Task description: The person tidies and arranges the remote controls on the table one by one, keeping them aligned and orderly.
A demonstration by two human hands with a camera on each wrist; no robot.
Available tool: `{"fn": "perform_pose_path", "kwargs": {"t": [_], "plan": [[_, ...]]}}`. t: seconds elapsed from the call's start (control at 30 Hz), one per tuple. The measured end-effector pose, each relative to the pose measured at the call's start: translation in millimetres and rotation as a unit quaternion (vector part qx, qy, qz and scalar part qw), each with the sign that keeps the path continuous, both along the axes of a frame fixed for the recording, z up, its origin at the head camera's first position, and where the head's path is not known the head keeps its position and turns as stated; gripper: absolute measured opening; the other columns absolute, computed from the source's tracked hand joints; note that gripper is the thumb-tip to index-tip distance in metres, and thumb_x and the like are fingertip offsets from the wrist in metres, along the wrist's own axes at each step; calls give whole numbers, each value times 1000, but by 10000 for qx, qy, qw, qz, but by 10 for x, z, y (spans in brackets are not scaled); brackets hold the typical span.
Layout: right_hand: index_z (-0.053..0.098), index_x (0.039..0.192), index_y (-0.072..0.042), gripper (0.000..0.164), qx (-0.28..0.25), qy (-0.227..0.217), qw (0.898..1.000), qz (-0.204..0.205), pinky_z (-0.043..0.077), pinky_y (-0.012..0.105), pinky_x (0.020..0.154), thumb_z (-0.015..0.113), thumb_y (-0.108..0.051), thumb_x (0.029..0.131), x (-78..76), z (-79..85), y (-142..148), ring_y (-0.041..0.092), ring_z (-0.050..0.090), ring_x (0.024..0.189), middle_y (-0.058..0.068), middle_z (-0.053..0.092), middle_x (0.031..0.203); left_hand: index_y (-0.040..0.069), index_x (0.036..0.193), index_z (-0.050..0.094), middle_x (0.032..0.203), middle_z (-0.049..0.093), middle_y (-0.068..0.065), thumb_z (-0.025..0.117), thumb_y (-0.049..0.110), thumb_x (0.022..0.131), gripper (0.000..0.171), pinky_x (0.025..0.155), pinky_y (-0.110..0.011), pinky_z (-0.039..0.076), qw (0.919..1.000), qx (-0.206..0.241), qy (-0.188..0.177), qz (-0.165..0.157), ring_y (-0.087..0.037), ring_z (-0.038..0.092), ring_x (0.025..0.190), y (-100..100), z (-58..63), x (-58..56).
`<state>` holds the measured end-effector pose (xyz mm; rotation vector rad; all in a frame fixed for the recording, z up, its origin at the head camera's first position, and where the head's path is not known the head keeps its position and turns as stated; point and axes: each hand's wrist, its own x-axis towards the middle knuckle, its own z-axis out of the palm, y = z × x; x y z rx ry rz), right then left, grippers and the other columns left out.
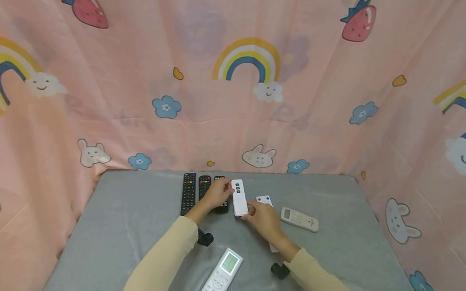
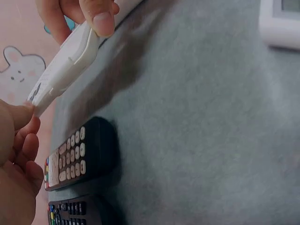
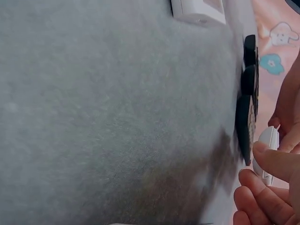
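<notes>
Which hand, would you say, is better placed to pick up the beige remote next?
Probably the right hand: nearer the beige remote, while the left hand is by the black remotes. Both hands hold the white remote, so the right must release first.

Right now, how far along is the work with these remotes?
Apparently done: three black remotes lie side by side. In hand: the left hand and right hand hold a small white remote, raised off the table. Probably left: the larger white remote, the beige remote and the partly hidden remote, lying apart.
</notes>
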<state>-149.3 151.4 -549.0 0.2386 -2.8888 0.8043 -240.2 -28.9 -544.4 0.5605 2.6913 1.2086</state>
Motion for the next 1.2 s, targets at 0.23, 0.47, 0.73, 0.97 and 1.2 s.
{"fn": "perform_pose_path", "kwargs": {"t": [0.23, 0.47, 0.73, 0.97, 1.2], "plan": [[74, 110, -5, 45, 112, 48, 9999, -18, 41, 23, 55, 87, -24, 72, -103, -69, -48, 4, 52, 58, -4, 68, 66, 2, 139, 54, 86, 59, -5, 60, 15, 98, 44, 59, -22, 38, 9987, -433, -206, 155, -14, 49, 75, 8, -7, -72], [73, 110, -1, 45, 153, 120, 9998, -16, 43, 25, 54, 87, -20, 72, -158, -93, -75, 6, 54, 57, -2, 68, 66, 11, 140, 56, 87, 62, -4, 62, 22, 97, 44, 66, -29, 43, 9926, -1182, 35, 289, -19, 52, 86, 44, -93, -153], [72, 111, 1, 45, 273, 16, 9996, 9, 46, 26, 59, 86, -19, 72, -228, -143, -114, 8, 54, 59, -1, 68, 66, 13, 140, 57, 133, 63, -15, 61, 25, 98, 44, 105, -50, 45, 9868, -1561, 90, 416, -33, 56, 123, 74, -83, -169], [72, 109, 1, 43, 272, -8, 9996, 6, 40, 24, 54, 87, -16, 72, -266, -160, -144, 7, 51, 57, 0, 65, 65, 15, 140, 57, 134, 62, -14, 62, 26, 98, 44, 103, -48, 45, 9845, -1679, -48, 505, -31, 55, 119, 67, -111, -194], [72, 101, -1, 35, 184, -122, 9998, -13, 36, 21, 50, 86, -15, 72, -279, -158, -166, 6, 46, 54, -1, 60, 62, 15, 138, 59, 132, 63, -14, 64, 27, 96, 44, 99, -46, 46, 9819, -1810, -2, 556, -29, 55, 113, 67, -129, -226]]}}
